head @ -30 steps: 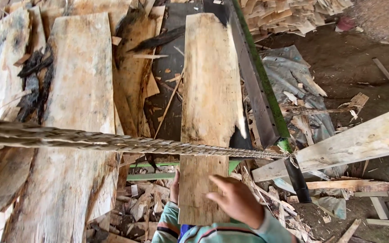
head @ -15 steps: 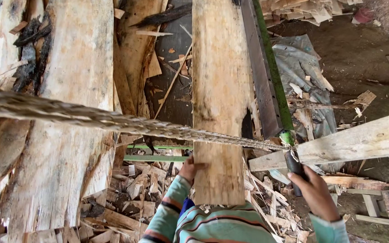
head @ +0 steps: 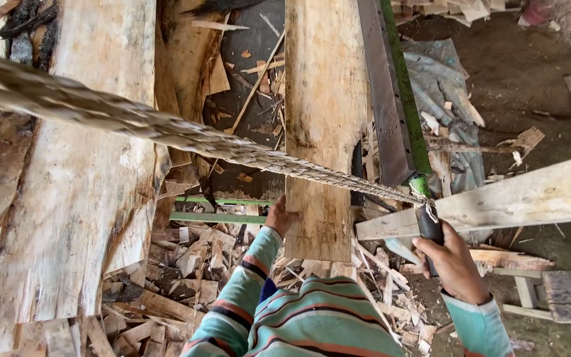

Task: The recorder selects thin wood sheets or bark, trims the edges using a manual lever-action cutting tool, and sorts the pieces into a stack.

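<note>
Gripping a dark handle [head: 429,233], right hand [head: 454,264] sits closed at near right, beside a green bar [head: 404,106]. Left hand [head: 279,217] clasps the near left edge of a long plank [head: 324,132], centre. Braided rope [head: 166,129] crosses over it.

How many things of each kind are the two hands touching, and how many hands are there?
Hands: 2, left hand and right hand
Planks: 1, plank, touched by the left hand
Handles: 1, dark handle, gripped by the right hand
Ropes: 1, rope, reaching the handle
Total: 5
</note>
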